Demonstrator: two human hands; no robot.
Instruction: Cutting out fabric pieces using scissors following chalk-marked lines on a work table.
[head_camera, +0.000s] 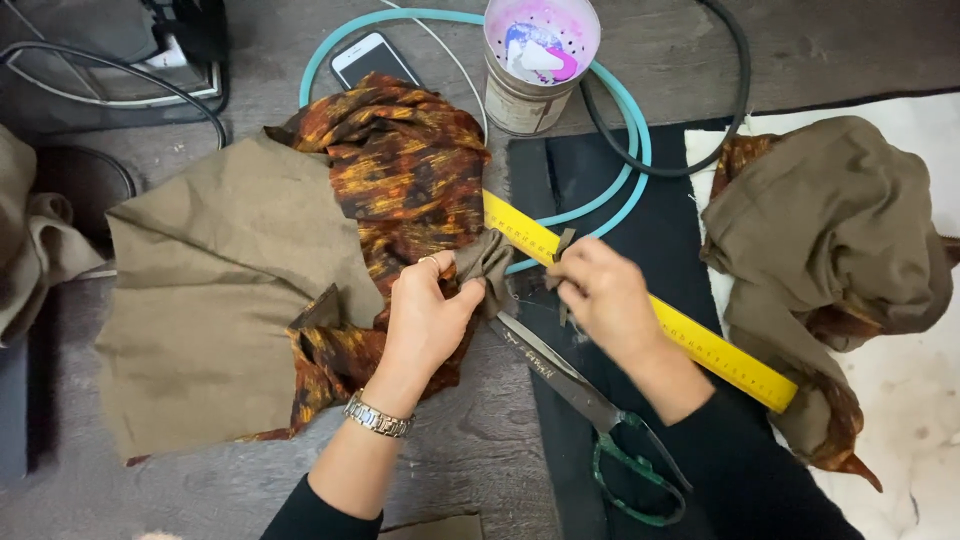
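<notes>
My left hand (428, 312) pinches a small fold of olive-brown fabric (488, 258) at the edge of an orange-and-black patterned lining (400, 170). That lining belongs to a larger olive-brown cloth piece (215, 290) spread to the left. My right hand (603, 293) pinches a thin olive strip (563, 243) just right of the fold, over a yellow ruler (700, 342). Green-handled scissors (600, 420) lie on the table below both hands, blades pointing toward them. A watch sits on my left wrist.
A phone (372, 58), a teal hose (620, 110), black cables and a tin can with a white-and-pink lid (538, 60) lie at the back. A second bundle of olive and patterned fabric (830, 250) rests on the right over black and white sheets.
</notes>
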